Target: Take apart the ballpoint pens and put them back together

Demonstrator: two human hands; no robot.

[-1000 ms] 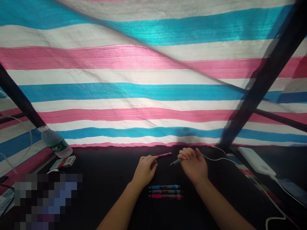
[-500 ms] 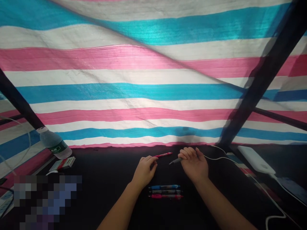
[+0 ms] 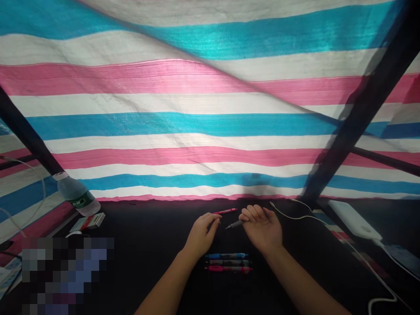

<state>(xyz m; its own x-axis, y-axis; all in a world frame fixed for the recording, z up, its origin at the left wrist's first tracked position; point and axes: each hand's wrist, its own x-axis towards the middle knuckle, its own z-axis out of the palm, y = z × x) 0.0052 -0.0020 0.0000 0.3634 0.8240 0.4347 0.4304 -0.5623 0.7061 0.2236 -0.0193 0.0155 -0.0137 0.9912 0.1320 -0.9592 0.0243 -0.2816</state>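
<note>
My left hand (image 3: 201, 235) is closed on a red pen (image 3: 226, 211), which sticks out past the fingers to the right. My right hand (image 3: 262, 229) is turned with its palm partly up, fingers curled round a grey pen (image 3: 234, 225) whose tip points left towards the other hand. Below and between the wrists, three pens lie side by side on the black tabletop (image 3: 141, 258): a blue pen (image 3: 227, 256), a dark grey pen (image 3: 228, 263) and a pinkish-red pen (image 3: 227, 269).
A bottle (image 3: 77, 195) with a green label stands tilted-looking at the left, a small box (image 3: 88, 222) beside it. On the right lie a white power bank (image 3: 355, 220) and white cables (image 3: 364, 258). Striped sheeting (image 3: 197, 157) and dark posts (image 3: 354, 118) bound the far side.
My right hand has come left with the grey pen, closer to my left hand. The left hand keeps its hold on the red pen, and the whole view has shifted slightly.
</note>
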